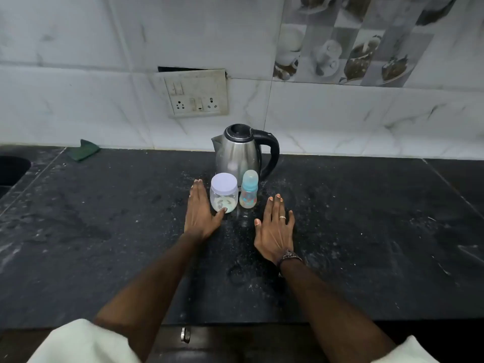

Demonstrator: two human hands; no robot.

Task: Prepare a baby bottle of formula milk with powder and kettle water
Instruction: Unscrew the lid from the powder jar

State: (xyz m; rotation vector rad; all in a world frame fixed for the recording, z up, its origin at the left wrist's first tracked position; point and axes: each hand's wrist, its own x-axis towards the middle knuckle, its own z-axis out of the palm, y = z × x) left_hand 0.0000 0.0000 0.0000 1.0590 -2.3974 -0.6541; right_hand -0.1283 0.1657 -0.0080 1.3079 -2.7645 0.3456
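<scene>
A steel kettle (238,153) with a black lid and handle stands at the back of the black countertop (366,231). In front of it are a clear jar (224,192) with a white lid, holding a little powder, and a capped baby bottle (248,191) with a pale blue top. My left hand (201,213) lies flat on the counter just left of the jar, thumb touching its base. My right hand (275,226) lies flat, fingers spread, slightly right of and nearer than the bottle. Neither hand holds anything.
A switch and socket panel (197,94) sits on the tiled wall above the kettle. A green cloth (83,150) lies at the back left. A dark sink (11,169) cuts into the far left. A drawer handle (185,335) shows below the front edge.
</scene>
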